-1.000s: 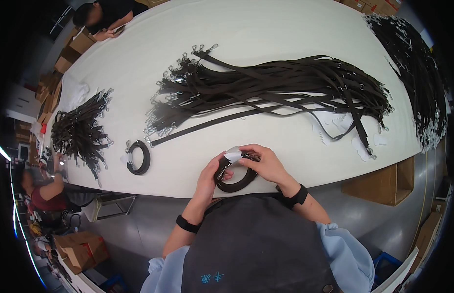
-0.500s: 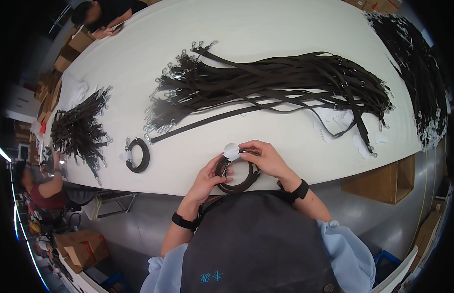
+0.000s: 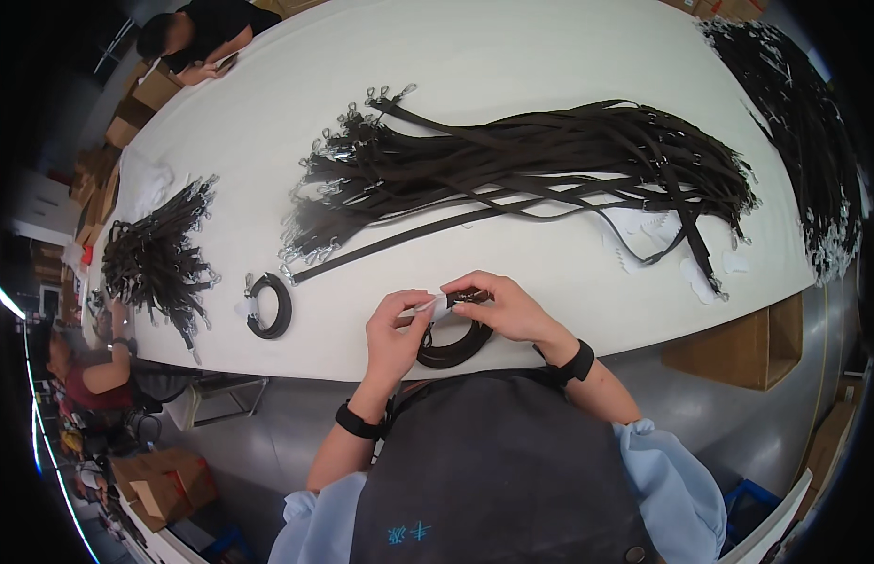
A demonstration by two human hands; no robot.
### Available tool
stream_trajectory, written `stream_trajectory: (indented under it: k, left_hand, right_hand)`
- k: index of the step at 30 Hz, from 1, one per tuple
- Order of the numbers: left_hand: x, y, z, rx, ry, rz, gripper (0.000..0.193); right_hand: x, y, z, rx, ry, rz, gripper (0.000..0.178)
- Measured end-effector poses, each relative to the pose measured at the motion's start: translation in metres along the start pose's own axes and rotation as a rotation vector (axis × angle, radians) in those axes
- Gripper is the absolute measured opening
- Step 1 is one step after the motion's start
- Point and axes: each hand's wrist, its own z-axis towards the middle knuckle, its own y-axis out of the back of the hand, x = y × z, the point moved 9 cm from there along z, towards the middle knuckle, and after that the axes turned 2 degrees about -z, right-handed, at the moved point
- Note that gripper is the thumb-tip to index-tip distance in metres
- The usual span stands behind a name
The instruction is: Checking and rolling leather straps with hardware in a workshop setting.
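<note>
At the near table edge, a dark strap with metal hardware is wound into a ring. A white paper tag wraps around its upper part. My left hand pinches the tag's left side between thumb and fingertips. My right hand grips the strap's upper right, just beside the tag, with fingers closed. To the left lies another coiled strap with a white tag and a metal clip. Behind my hands spreads a long heap of dark straps with metal snap hooks at its left end.
White tags lie by the heap's right end. More straps are piled at the far right and left of the white table. One person sits far left, another near left. A cardboard box stands below the right edge.
My left hand has moved from the ring's left side up to the tag, now pinching it. The tag, flat and round before, is now folded around the strap. My right hand stays close to its place.
</note>
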Motion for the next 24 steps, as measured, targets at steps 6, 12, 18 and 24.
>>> stream_trajectory:
  k: [6, 12, 18, 24]
  left_hand:
    - [-0.021, -0.002, -0.02, -0.108, -0.175, 0.103, 0.012]
    - [-0.031, -0.016, -0.032, -0.094, -0.16, -0.019, 0.009]
    - [0.0, -0.02, -0.02, -0.01, 0.085, 0.105, 0.021]
    - [-0.011, -0.028, -0.023, 0.014, 0.074, 0.155, 0.03]
  right_hand:
    - [0.003, 0.001, -0.02, -0.157, -0.213, -0.219, 0.03]
    - [-0.025, -0.014, -0.027, -0.065, -0.294, 0.176, 0.033]
    - [-0.004, -0.026, -0.036, 0.005, -0.155, 0.21, 0.026]
    - [0.0, -0.028, -0.041, 0.012, -0.113, 0.214, 0.026]
